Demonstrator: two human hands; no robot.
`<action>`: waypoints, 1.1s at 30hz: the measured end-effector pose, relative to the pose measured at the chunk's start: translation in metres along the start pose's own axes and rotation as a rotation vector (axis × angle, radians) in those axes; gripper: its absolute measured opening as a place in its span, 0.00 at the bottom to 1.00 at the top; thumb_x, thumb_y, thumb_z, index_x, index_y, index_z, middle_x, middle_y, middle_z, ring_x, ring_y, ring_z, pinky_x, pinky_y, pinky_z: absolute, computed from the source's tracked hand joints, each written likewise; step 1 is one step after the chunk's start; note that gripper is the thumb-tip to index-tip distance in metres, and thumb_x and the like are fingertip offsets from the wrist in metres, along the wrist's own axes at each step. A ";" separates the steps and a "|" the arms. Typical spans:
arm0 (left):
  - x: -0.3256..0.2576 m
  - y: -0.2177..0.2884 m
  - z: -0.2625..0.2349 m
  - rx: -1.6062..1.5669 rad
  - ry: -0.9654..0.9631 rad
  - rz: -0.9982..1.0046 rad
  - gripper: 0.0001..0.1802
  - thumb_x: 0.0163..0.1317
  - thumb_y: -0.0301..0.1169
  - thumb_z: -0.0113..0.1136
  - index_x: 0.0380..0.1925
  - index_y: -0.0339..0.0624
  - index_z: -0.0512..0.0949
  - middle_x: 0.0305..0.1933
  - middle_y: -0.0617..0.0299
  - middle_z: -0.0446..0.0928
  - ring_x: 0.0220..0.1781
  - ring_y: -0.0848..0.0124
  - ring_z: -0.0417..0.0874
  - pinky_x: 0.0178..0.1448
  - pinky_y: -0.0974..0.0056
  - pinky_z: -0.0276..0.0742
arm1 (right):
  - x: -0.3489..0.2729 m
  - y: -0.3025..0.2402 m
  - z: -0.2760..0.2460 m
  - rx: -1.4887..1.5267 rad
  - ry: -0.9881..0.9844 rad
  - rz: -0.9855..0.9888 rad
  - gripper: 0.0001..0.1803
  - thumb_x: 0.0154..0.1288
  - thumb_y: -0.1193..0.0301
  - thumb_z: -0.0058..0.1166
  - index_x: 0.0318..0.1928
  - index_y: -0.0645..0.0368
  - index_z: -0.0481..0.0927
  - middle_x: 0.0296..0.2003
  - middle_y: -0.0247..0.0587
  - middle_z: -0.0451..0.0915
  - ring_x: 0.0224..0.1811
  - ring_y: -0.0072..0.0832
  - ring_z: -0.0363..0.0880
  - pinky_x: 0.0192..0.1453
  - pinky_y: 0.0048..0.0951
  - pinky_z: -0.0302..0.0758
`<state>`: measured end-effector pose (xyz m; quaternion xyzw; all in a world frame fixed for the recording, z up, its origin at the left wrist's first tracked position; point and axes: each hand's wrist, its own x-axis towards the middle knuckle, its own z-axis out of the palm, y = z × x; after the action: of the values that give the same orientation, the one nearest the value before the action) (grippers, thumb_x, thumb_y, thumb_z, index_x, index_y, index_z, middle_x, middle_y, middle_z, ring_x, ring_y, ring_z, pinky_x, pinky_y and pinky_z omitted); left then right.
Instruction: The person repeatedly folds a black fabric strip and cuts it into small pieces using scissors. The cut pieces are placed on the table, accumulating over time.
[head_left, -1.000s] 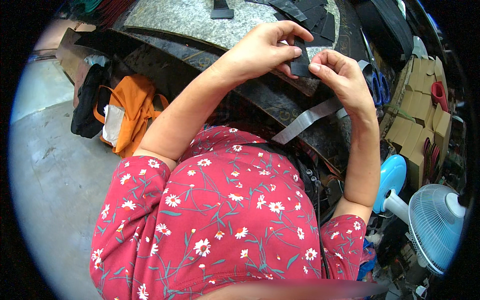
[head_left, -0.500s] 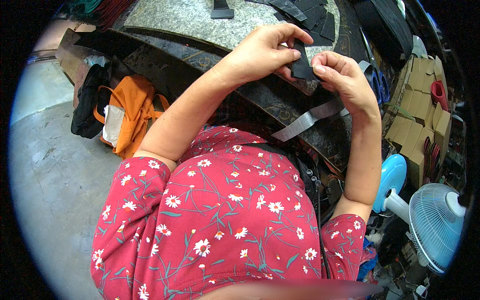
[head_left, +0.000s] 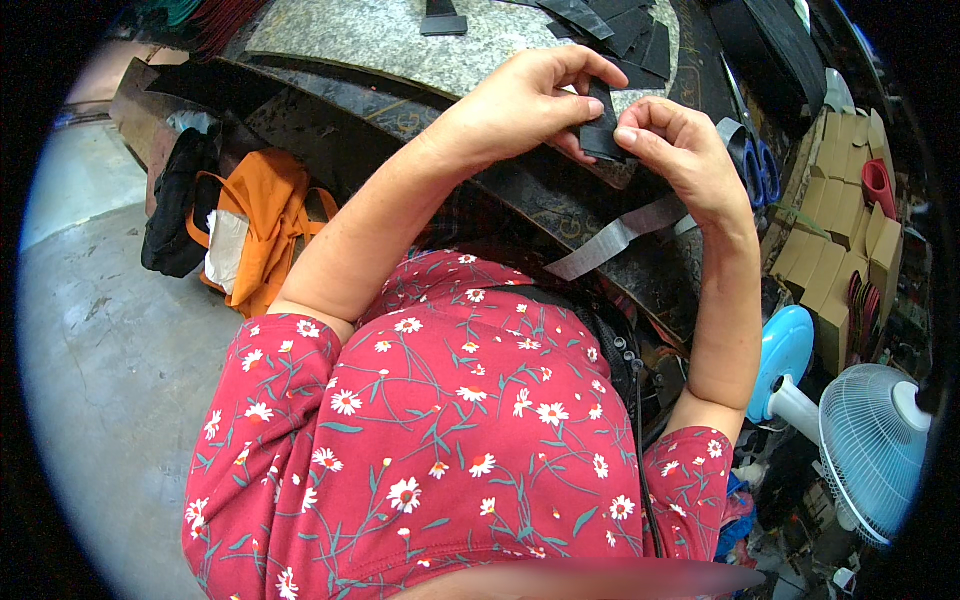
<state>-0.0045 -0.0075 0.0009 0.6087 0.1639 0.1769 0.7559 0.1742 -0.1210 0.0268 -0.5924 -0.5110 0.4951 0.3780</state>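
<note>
A small black rectangular piece (head_left: pixel 599 133), fabric-like or leather-like, is held up at the near edge of a speckled grey slab (head_left: pixel 350 40). My left hand (head_left: pixel 540 100) grips it from the left, the thumb on its face and the other fingers curled at its edges. At its lower right corner my right hand (head_left: pixel 675 145) is closed in a pinch of thumb and forefinger; what exactly those fingertips hold is partly hidden. Several similar black pieces (head_left: pixel 625 38) lie overlapping on the slab beyond my hands. Another black piece (head_left: pixel 443 24) lies farther left.
A grey strip of tape (head_left: pixel 615 240) hangs over the dark bench edge. Blue-handled scissors (head_left: pixel 762 172) lie to the right. Beyond are tan cardboard boxes (head_left: pixel 830 210) and a red roll (head_left: pixel 878 187). A blue fan (head_left: pixel 872 450) stands at lower right, an orange bag (head_left: pixel 270 225) at left.
My right hand has shifted slightly up and left along the black piece. The piece's lower right part now looks narrower and turned. My left hand has barely moved.
</note>
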 end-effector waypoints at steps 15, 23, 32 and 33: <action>-0.003 0.005 0.005 -0.079 -0.053 0.040 0.29 0.54 0.18 0.63 0.57 0.33 0.69 0.33 0.66 0.74 0.30 0.82 0.77 0.39 0.71 0.83 | -0.003 -0.007 0.003 -0.227 0.235 -0.108 0.24 0.49 0.73 0.70 0.41 0.57 0.67 0.24 0.28 0.67 0.28 0.14 0.65 0.29 0.20 0.64; -0.003 0.007 0.002 -0.113 0.096 0.013 0.23 0.57 0.19 0.58 0.55 0.35 0.74 0.46 0.59 0.75 0.39 0.79 0.79 0.44 0.72 0.81 | -0.041 0.004 -0.047 -0.620 0.667 -0.227 0.13 0.62 0.71 0.61 0.46 0.59 0.78 0.37 0.38 0.79 0.41 0.22 0.78 0.46 0.26 0.76; -0.001 0.003 -0.007 -0.047 0.136 -0.030 0.20 0.57 0.23 0.62 0.51 0.32 0.78 0.35 0.60 0.81 0.31 0.77 0.82 0.38 0.74 0.78 | -0.096 0.038 -0.113 -1.036 0.598 0.535 0.24 0.54 0.60 0.64 0.51 0.54 0.77 0.26 0.38 0.79 0.32 0.39 0.80 0.39 0.39 0.74; -0.001 0.003 -0.007 -0.069 0.145 -0.018 0.19 0.57 0.22 0.62 0.50 0.32 0.77 0.35 0.60 0.81 0.31 0.77 0.82 0.37 0.75 0.78 | -0.099 0.038 -0.114 -1.035 0.617 0.572 0.22 0.54 0.61 0.62 0.48 0.55 0.79 0.25 0.38 0.79 0.31 0.37 0.80 0.37 0.38 0.73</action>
<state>-0.0088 -0.0016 0.0023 0.5662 0.2176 0.2191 0.7642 0.2954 -0.2185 0.0360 -0.9242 -0.3737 0.0743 0.0275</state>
